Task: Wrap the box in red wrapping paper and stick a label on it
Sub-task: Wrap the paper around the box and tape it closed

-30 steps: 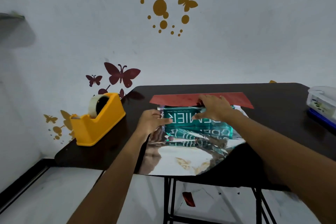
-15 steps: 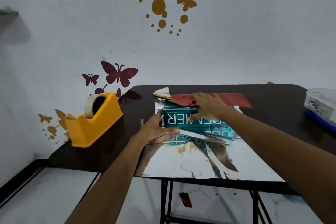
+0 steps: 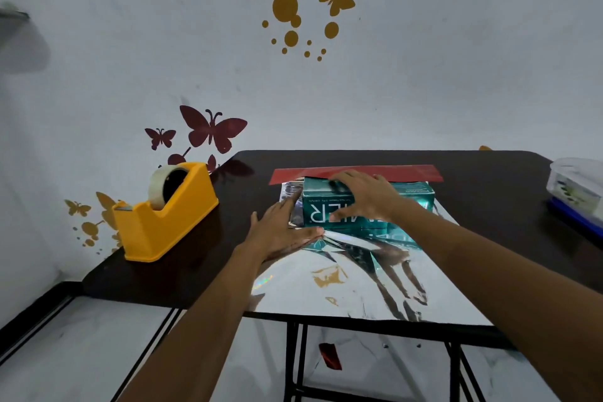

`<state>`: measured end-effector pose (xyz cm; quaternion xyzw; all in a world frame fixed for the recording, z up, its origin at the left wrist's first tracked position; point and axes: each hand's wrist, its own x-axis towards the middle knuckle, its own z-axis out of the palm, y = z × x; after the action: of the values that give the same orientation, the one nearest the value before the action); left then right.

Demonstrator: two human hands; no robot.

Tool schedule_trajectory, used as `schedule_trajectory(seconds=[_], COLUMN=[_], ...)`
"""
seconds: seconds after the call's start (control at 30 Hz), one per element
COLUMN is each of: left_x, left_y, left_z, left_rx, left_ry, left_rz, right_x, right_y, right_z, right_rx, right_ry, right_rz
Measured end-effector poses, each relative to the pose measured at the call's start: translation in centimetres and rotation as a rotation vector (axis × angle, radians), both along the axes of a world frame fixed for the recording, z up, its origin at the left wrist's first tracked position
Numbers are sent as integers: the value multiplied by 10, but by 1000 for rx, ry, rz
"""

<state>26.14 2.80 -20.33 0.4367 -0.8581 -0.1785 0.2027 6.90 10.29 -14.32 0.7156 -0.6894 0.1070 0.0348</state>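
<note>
right hand [image 3: 365, 196] grips box [image 3: 414, 196] near counter's [image 3: 489, 192] far edge; left hand [image 3: 280, 232] flat, fingers straight, pressing wrapping paper [image 3: 342, 290] beside it.

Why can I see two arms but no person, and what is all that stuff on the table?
The camera sits on the person's head and looks forward and down, so you see only their arms reaching out, just as you see your own. There is only this one picture from now, taken from up there.

On the dark table lies a sheet of wrapping paper. Its shiny silver side faces up, and the red side shows at the far edge. A teal box stands on it.

The right hand holds the box, fingers on top and thumb on the front. The left hand presses flat on the paper beside the box.

At the left stands a yellow tape dispenser, and at the right a plastic container. Nothing is wrapped yet.
</note>
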Motion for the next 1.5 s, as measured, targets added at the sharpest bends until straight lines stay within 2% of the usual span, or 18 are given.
schedule_trajectory(seconds=[0.1,0.17,0.23,0.27,0.37,0.47,0.53,0.67,0.8,1.0,1.2,1.37,1.5], left_x=[1,-1,-7,-11,-30,-45,-49,-49,-50,-54,-53,-56,-62], left_y=[4,11,16,18,19,14,9,1,3,17,12,21,28], left_z=[5,17,37,49,71,74,72,62,60,74,74,72,68], left_rx=[-25,-148,-242,-268,-233,-184,-207,-230,-265,-325,-257,-391,-399], left_ry=[145,315,373,301,-96,-232,-232,-162,-95,-209,-226,-248,-222], left_rz=[70,120,101,52,-141,-221,-215,-184,-195,-232,-233,-249,-224], right_x=[-1,-1,-1,0,-2,-11,-25,-58,-71,-66,-65,-60,-55], right_y=[0,-1,-2,-2,-3,5,14,35,44,46,50,51,53], right_z=[-1,-2,-3,-3,-2,7,13,17,6,-7,-14,-20,-20], right_rx=[-25,-45,-72,-86,-118,-113,-66,19,-84,-265,-322,-360,-332], right_ry=[-2,-10,-39,-52,-121,-91,33,156,84,139,136,77,77], right_rz=[-4,-20,-33,-32,0,-25,-85,-151,-151,-155,-155,-171,-182])
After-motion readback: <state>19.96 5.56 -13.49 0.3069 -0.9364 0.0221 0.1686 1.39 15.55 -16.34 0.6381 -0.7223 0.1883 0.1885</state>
